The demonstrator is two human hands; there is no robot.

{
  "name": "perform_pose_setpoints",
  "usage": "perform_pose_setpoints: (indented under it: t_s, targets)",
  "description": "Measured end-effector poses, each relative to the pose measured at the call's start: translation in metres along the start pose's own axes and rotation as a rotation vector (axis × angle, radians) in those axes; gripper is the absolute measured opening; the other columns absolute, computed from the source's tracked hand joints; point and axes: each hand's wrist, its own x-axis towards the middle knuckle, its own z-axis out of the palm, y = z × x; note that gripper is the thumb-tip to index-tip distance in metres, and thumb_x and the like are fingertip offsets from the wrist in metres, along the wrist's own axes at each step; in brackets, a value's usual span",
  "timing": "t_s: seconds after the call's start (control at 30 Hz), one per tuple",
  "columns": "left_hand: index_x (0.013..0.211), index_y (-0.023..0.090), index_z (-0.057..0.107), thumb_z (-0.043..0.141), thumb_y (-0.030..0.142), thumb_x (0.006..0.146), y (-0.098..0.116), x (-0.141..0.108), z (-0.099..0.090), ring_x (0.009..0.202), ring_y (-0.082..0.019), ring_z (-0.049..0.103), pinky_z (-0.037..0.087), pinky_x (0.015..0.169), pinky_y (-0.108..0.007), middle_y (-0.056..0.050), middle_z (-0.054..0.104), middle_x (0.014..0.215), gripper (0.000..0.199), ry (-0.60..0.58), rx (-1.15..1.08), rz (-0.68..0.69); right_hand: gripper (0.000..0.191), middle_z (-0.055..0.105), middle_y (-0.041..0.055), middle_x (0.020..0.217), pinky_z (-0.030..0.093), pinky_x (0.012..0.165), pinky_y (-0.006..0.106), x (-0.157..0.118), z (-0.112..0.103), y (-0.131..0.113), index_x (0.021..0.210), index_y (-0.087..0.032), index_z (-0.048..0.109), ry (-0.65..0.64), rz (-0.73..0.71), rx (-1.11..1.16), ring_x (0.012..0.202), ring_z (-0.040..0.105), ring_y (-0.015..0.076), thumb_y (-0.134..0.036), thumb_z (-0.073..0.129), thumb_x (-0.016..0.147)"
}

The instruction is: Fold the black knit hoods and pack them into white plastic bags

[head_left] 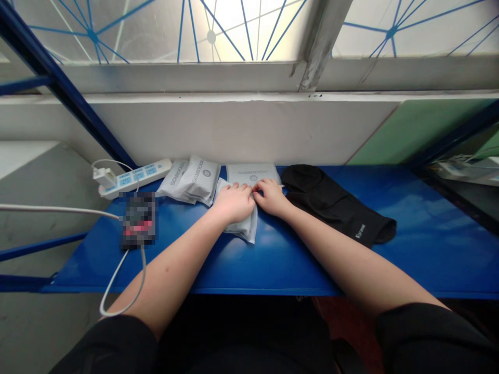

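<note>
White packet lies under the left hand, near the back edge of the blue bench. I see the right hand touching the left, 2 hands together on it, black sock just beside.

1. I log a white power strip at the far left, charger plugged in.
2. I note a pixelated device on the blue worktop, white cable trailing left.
3. I see a frosted window overhead, blue-latticed.
</note>
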Motion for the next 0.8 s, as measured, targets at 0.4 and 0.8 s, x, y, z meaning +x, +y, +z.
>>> perform_pose_setpoints:
  t_s: [0.4, 0.8]
  targets:
    - [0.137, 0.017, 0.056, 0.033, 0.030, 0.099, -0.001, 0.000, 0.000, 0.137, -0.028, 0.048, 0.036, 0.114, -0.045, -0.010, 0.055, 0.149, 0.047, -0.015, 0.004, -0.006, 0.014, 0.068, 0.0098, 0.100, 0.033, 0.077, 0.038, -0.008, -0.006, -0.013, 0.080, -0.019, 0.064, -0.008, -0.030, -0.051, 0.103, 0.051, 0.0291, -0.024, 0.054, 0.088]
    - [0.134, 0.019, 0.059, 0.034, 0.029, 0.098, -0.002, -0.003, 0.000, 0.136, -0.028, 0.050, 0.037, 0.113, -0.045, -0.010, 0.056, 0.148, 0.045, 0.009, -0.016, -0.003, 0.006, 0.066, 0.0103, 0.098, 0.037, 0.080, 0.038, -0.015, -0.015, -0.011, 0.088, -0.020, 0.058, -0.156, -0.151, -0.050, 0.099, 0.053, 0.0296, -0.022, 0.057, 0.083]
